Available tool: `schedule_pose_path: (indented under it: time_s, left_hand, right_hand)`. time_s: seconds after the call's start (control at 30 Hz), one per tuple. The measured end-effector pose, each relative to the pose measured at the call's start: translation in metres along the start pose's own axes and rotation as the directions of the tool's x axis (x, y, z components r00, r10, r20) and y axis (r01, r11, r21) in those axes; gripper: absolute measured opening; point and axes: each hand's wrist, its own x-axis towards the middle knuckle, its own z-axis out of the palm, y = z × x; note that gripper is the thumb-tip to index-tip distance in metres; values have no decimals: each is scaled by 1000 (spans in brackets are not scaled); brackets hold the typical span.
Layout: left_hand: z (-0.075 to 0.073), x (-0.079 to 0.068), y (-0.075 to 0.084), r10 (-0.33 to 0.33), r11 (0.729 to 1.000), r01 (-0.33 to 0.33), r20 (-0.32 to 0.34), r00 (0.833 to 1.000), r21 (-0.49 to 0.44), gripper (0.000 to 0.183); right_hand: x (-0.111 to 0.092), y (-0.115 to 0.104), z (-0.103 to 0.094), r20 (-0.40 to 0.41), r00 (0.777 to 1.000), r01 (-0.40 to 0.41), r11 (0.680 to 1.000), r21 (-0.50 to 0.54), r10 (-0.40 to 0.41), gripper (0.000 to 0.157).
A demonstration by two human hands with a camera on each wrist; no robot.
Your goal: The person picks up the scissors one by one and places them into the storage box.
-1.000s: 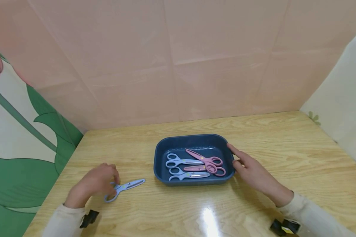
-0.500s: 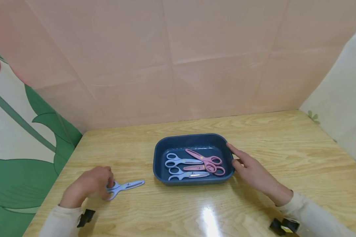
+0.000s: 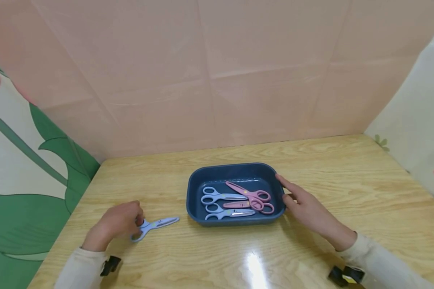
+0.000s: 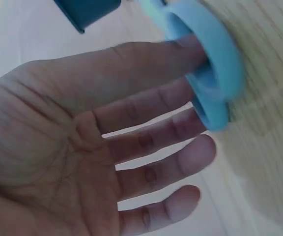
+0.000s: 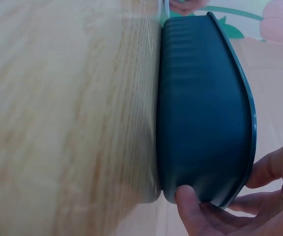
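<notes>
In the head view my left hand (image 3: pixel 116 222) is at the handles of light-blue scissors (image 3: pixel 160 222), whose blades point right over the table. My thumb goes into a handle loop (image 4: pixel 225 64) in the left wrist view, and the index and middle fingertips meet the handle's other side. The last two fingers are off it. My right hand (image 3: pixel 309 210) holds the right end of a dark-blue tray (image 3: pixel 199 220), thumb on its near wall and index finger at the rim. In the tray lie two light-blue scissors (image 3: pixel 220 196) and two pink scissors (image 3: pixel 251 194), partly overlapping.
The wood-grain table (image 3: pixel 209 257) meets a pink-covered wall (image 3: pixel 209 100) at the back. A flower-patterned sheet (image 3: pixel 25 192) stands at the left, and another pale sheet (image 3: pixel 419 112) at the right. A small black device (image 3: pixel 110 265) sits at my left sleeve.
My left fingers have closed on the handles. The scissors slid slightly left, then back right with my hand. My right hand and the tray have stayed in place.
</notes>
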Motion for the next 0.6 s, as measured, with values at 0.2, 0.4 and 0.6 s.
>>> schedule_pose_path:
  time_s: [0.2,0.4,0.6]
  left_hand:
    - [3,3,2,57,998,-54,-85,995,27,23]
    - [7,7,3,62,998,-57,-135,989,41,20]
    - [8,12,3,59,998,-57,-162,985,13,17]
  right_hand:
    - [0,0,1,5,1000,-6,1000,9,6,57]
    - [1,1,1,9,1000,-14,1000,6,14,58]
    - [0,1,1,0,1000,-6,1000,1,6,57]
